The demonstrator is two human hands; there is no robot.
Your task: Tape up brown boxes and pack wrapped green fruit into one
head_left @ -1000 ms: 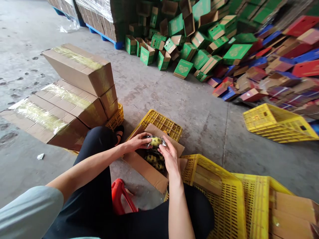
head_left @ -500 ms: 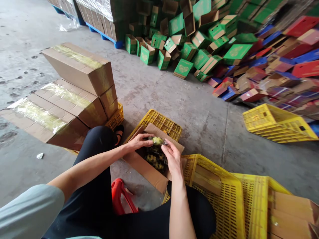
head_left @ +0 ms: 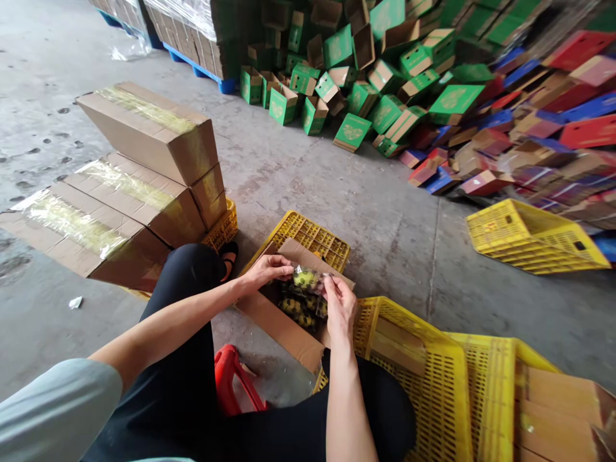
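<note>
Between my hands, over an open cardboard box (head_left: 282, 327), a clear plastic bag with dark spots (head_left: 308, 278) is stretched around yellow-green fruit whose kind I cannot make out. My left hand (head_left: 269, 269) pinches the bag's left end, thumb against fingers. At the other end, my right hand (head_left: 340, 305) is closed on the plastic. Several similar bagged fruits (head_left: 296, 310) lie inside the box below. The box rests on an upturned yellow plastic crate (head_left: 317, 234).
Taped cartons (head_left: 149, 135) are stacked at left. Yellow crates (head_left: 428, 378) holding cardboard stand at right, another yellow crate (head_left: 534, 240) farther off. A red stool (head_left: 233, 378) is below me. Green boxes (head_left: 353, 131) and red and blue boxes (head_left: 486, 183) are heaped at the back.
My hands have moved slightly apart, the right one shifting right. The bag is now pulled out flatter between them, and more of its spotted plastic shows.
</note>
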